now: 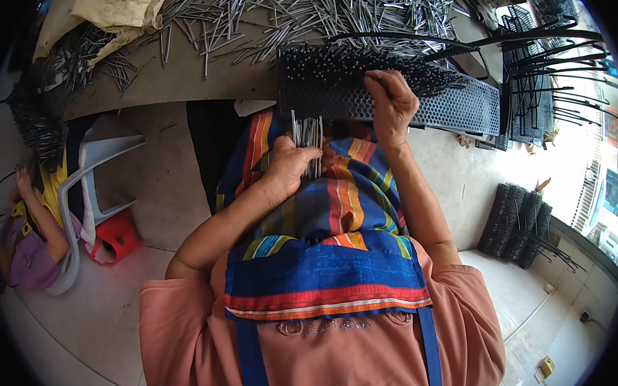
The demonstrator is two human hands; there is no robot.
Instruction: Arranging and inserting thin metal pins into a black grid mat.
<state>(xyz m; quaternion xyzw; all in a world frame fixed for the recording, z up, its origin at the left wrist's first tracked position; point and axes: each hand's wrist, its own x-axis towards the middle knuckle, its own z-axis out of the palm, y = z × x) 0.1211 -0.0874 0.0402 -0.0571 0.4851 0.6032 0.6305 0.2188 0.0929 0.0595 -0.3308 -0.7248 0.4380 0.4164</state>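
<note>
A bundle of thin grey metal rods (pixel 309 131) stands roughly upright over my lap, gripped by my left hand (pixel 288 167). In front of me, a dark perforated rack (pixel 458 107) reaches from the middle toward the right, its honeycomb holes showing along the near side. Many dark rods (pixel 348 66) with pale tips stand packed in its far part. Just over the rack hangs my right hand (pixel 394 110), thumb and fingers brought together in a pinch. Whatever is between those fingertips is too small to make out. My striped apron lies beneath the bundle.
Loose metal rods (pixel 300 15) are heaped across the table (pixel 236 78). Long black bent bars (pixel 559 36) jut out at the right. Bundled black racks (pixel 517 224) stand on the right floor. At left, another person (pixel 42 242) sits by a pale plastic chair (pixel 68 205) and red container (pixel 119 234).
</note>
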